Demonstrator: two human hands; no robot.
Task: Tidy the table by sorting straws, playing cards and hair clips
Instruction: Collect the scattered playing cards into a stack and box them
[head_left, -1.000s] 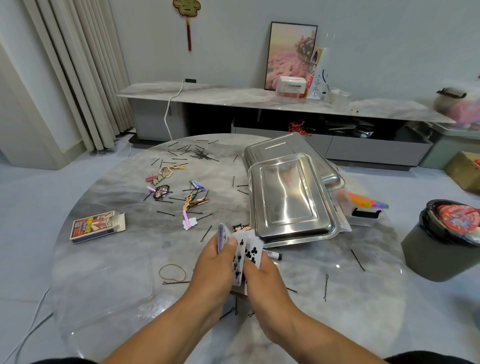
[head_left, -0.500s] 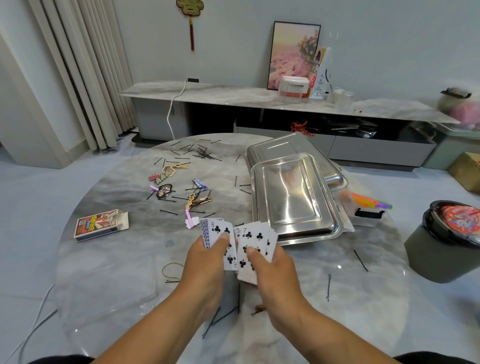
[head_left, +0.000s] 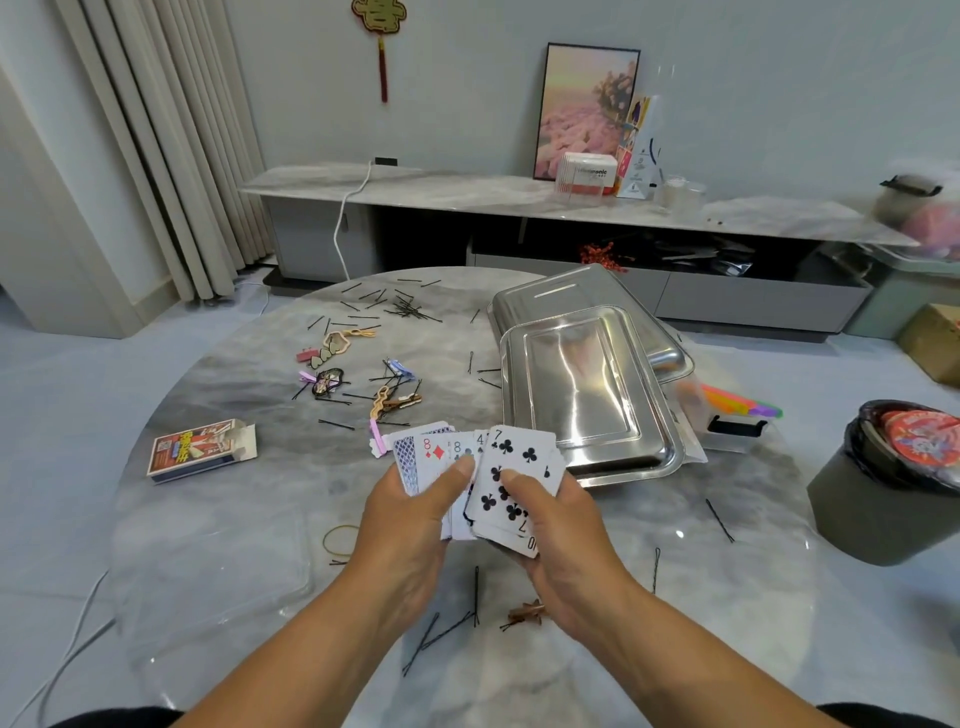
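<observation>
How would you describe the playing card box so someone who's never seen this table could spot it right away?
Start at the round marble table and go to its left edge, well left of the scattered hair clips. The card box lies flat there on its own, its end flap open toward the right. It is the only printed red and orange carton on the table.

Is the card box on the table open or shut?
Open: the card box lies flat with its end flap folded out at the right.
</observation>
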